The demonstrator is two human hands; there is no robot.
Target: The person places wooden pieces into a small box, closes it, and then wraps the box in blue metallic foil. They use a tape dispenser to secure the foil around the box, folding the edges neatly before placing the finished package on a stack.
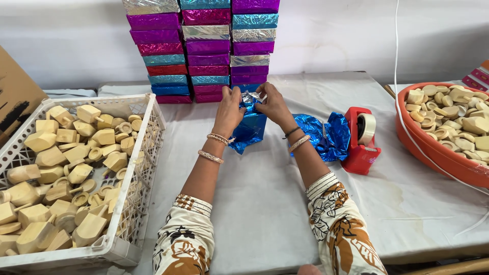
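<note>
**Both hands fold blue foil over a box**

At the centre of the cloth-covered table [265, 203], a box [249, 127] wrapped in blue foil stands upright. The left hand [229, 109] grips its left top edge, fingers pinched on the foil. The right hand [272, 104] grips the right top edge, fingers closed on the silver-backed foil flap [253, 97] between the two hands.

At 12 o'clock from the box, just behind it, rises a stack of wrapped boxes [204, 48] in purple, pink, blue, silver and red. At 3 o'clock, just beside the right wrist, lies crumpled blue foil [326, 135], touching a red tape dispenser [361, 140]. Farther out at 3 o'clock sits an orange tub [433, 150] of wooden pieces. At 8 o'clock, well apart from the box, a white crate [147, 153] holds wooden spinning tops [66, 168]. Both wrists wear bangles.
</note>
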